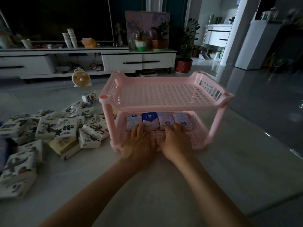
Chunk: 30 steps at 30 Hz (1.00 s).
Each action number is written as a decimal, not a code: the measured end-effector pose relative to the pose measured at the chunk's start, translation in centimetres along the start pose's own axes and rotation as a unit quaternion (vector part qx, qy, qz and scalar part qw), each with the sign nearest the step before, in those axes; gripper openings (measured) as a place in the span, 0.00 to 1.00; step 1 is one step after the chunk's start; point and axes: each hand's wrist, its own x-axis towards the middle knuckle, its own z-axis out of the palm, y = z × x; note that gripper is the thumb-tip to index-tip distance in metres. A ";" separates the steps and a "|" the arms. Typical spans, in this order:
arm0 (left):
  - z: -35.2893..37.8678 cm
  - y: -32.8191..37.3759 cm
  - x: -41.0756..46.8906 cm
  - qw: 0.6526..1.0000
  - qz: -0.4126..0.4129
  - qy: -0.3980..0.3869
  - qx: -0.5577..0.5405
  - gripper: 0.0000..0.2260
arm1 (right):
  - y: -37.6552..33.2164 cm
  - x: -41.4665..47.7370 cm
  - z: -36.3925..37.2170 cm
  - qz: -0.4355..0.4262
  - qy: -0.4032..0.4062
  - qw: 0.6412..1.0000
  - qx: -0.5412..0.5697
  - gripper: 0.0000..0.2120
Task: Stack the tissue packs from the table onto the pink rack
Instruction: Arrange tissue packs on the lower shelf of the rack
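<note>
A pink two-tier rack (pixel 164 95) stands in the middle of the pale table. Its top shelf holds nothing. On the lower shelf a row of several blue and purple tissue packs (pixel 150 119) sits against the back. My left hand (pixel 139 145) and my right hand (pixel 176 141) reach into the lower shelf, palms down, fingers spread, fingertips touching the front faces of those packs. Neither hand grips a pack. A heap of white tissue packs with dark prints (pixel 54 126) lies on the table left of the rack.
Beyond the table, a small round fan (pixel 81 78) sits on the floor before a long white TV cabinet (pixel 139 60) with cups and potted plants. A large plant in a red pot (pixel 183 66) stands at the right. The table's right edge runs diagonally.
</note>
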 end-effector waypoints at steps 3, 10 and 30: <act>0.2 -0.2 0.4 1.000 -0.004 -0.026 0.016 0.24 | 0.2 0.2 -0.1 -0.004 -0.016 1.000 -0.017 0.23; 0.4 -0.2 1.1 0.997 -0.014 -0.077 0.026 0.25 | 0.7 0.2 0.0 -0.007 -0.074 0.997 0.016 0.28; -6.0 -11.6 -17.0 0.974 0.130 0.144 -0.115 0.13 | -12.3 -10.2 -1.0 -0.311 -0.062 0.924 0.214 0.08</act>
